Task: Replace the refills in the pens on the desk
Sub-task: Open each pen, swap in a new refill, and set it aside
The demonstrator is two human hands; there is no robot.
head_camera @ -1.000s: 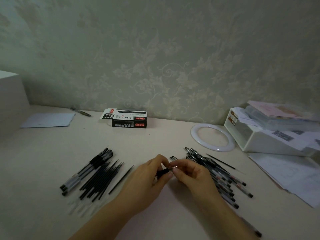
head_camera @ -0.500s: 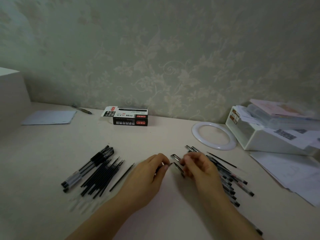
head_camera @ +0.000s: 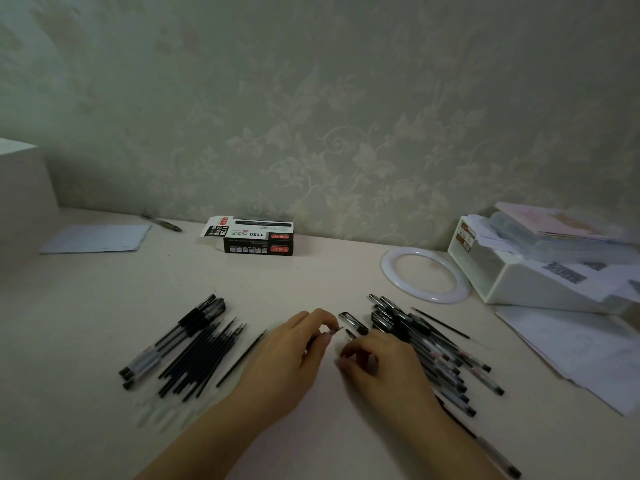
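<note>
Pinching a thin refill (head_camera: 337, 330) near its metal tip, the left hand (head_camera: 287, 355) is holding it just above the desk (head_camera: 311, 278); the right hand (head_camera: 377, 358) is curling beside it, whether gripping anything cannot be told. The refill is judged light, slender and bendable, best taken near the tip. A pen cap (head_camera: 353, 322) is lying just beyond the grip. Spare refills (head_camera: 201, 358) and pens are lying to its left, a pen pile (head_camera: 433, 348) to its right. Well beyond, a black box (head_camera: 256, 235) is showing "1120"; other print is illegible.
</note>
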